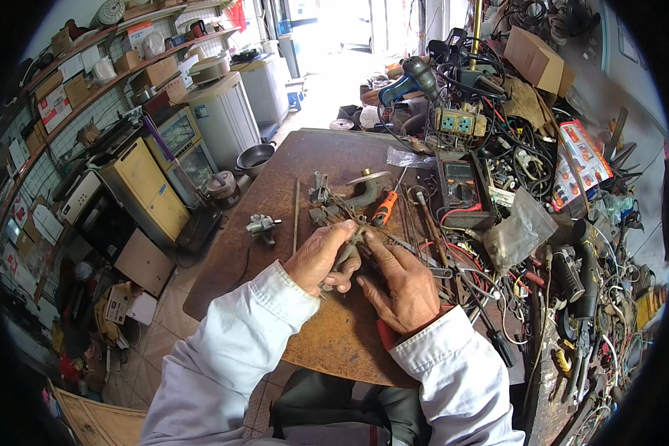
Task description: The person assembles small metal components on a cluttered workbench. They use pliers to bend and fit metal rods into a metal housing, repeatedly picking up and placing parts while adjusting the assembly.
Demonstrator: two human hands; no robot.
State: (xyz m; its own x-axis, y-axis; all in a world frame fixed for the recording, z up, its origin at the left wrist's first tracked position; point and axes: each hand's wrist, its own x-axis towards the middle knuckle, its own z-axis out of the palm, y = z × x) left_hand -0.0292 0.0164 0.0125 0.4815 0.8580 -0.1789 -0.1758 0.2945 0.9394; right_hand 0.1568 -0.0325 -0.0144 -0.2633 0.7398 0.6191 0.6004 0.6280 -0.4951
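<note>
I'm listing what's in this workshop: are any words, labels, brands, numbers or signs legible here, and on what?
Nothing I can quote; marks show here:
Orange screwdriver: dark handle marks, too small to read.
Red-and-white card, right: print, too small.
Multimeter: face markings, too small.
Blue label on pale appliance: too small.
Red-and-white box, far left: blurred.
Metal part in left hand: no lettering discernible.
</note>
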